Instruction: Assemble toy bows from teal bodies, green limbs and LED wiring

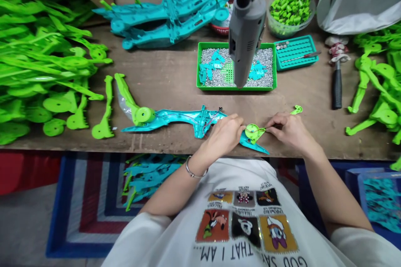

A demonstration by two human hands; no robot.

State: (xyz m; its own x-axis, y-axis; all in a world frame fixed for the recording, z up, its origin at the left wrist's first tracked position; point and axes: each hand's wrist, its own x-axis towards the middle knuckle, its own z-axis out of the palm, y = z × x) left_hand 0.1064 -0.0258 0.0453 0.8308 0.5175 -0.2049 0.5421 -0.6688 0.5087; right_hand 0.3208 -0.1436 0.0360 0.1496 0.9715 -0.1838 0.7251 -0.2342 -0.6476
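A long turquoise plastic frame (175,117) lies along the front of the bench, thin wires running in its channel. On its left end sits a lime-green limb with a round hub (144,115). At its right end is a lime-green disc piece (251,133), crossed by a thin dark-red wire (257,129). My left hand (226,134) is closed over the frame beside the disc; what its fingertips grip is hidden. My right hand (290,131) pinches the wire just right of the disc. A green tip (296,109) shows behind that hand.
A green tray (200,88) of screws and turquoise pieces stands under a hanging grey electric screwdriver (247,37). Green parts pile up left (37,62) and right (382,79). A tub of green caps (291,10), turquoise tray (297,52), hammer (337,83) and stacked turquoise frames (169,12) lie behind.
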